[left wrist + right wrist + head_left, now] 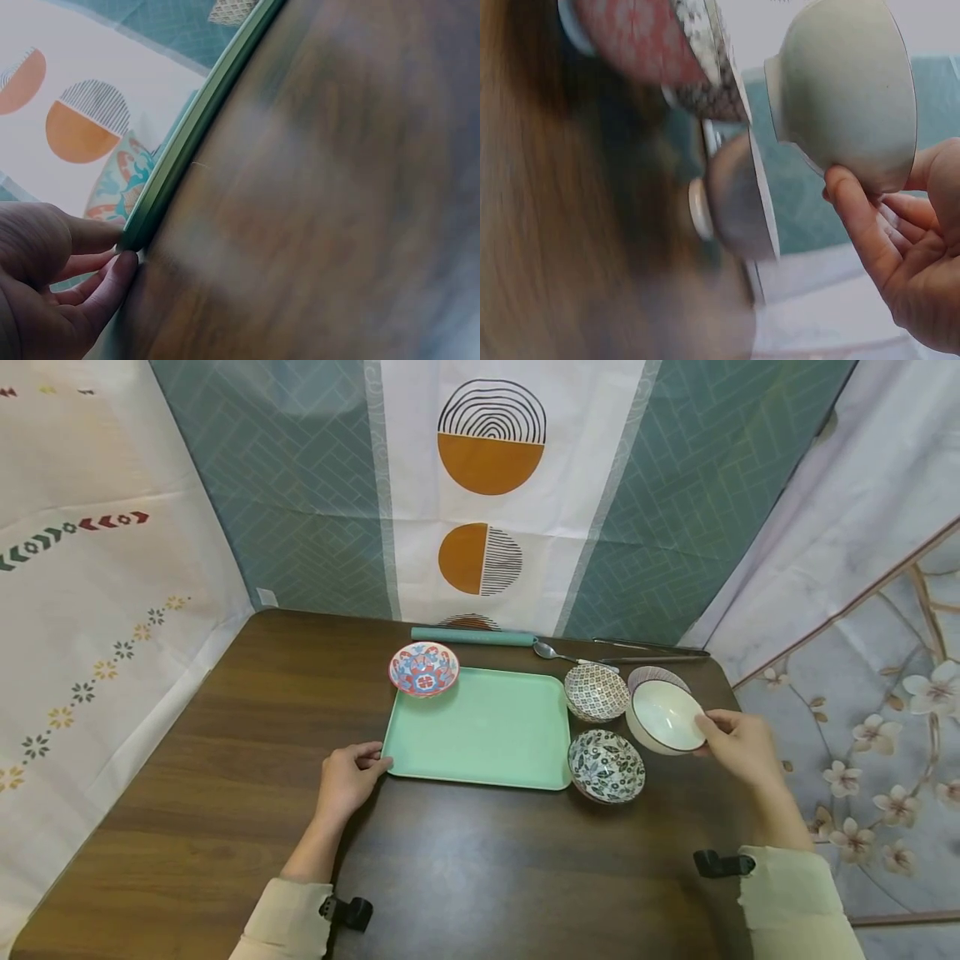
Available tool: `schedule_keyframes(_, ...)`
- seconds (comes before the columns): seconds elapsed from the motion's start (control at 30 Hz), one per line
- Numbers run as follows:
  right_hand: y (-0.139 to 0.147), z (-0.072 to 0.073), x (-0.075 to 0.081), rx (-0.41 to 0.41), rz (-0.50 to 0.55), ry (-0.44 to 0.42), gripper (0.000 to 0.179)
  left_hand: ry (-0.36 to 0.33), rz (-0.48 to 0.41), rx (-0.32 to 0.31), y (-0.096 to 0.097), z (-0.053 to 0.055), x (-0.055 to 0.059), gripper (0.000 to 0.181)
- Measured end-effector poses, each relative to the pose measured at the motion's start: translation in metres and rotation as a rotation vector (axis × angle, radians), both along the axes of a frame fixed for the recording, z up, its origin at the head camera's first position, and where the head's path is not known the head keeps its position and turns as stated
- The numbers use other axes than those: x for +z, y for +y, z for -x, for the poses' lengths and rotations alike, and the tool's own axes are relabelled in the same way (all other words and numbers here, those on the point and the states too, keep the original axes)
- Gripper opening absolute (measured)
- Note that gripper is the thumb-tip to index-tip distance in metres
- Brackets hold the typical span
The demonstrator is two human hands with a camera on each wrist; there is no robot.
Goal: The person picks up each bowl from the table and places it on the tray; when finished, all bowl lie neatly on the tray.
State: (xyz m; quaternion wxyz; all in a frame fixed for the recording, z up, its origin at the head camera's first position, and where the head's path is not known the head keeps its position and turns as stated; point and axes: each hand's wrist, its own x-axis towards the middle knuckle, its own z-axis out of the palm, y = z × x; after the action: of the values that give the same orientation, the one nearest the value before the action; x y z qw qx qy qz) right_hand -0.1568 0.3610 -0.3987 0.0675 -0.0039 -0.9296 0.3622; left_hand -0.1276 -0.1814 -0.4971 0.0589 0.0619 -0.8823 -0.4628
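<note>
In the head view my right hand point(742, 747) grips the right rim of a plain white bowl point(666, 717). The right wrist view shows this bowl point(847, 97) raised off the table, thumb and fingers pinching its side. At the left front corner of a mint-green tray point(487, 727), my left hand point(348, 783) pinches the rim; the left wrist view shows thumb and finger on the tray's edge point(187, 139). A red-and-blue patterned bowl point(424, 670) is at the tray's back left corner. Beside its right edge stand a checked bowl point(596, 692) and a dark floral bowl point(606, 767).
A striped bowl point(658, 676) stands partly hidden behind the white one. Along the back lie a teal bar point(472, 637), a spoon point(546, 650) and thin dark utensils point(652, 657). The brown wooden table point(187, 760) meets cloth-covered walls at the back and sides.
</note>
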Motion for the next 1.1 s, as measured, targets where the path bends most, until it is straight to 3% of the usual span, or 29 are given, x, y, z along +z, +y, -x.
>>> schedule_keyframes(0.23,-0.043,0.016,-0.002,0.036,0.086,0.044,0.034,-0.015,-0.009,0.013,-0.002,-0.002,-0.003,0.033)
schedule_keyframes(0.63,-0.127,0.041,-0.011,0.183,0.182,-0.021,0.029,-0.023,-0.034,0.013,-0.003,-0.001,-0.003,0.033)
schedule_keyframes(1.1,-0.212,0.050,-0.037,0.265,0.197,-0.074,0.022,-0.001,-0.045,0.019,-0.003,-0.001,-0.005,0.033)
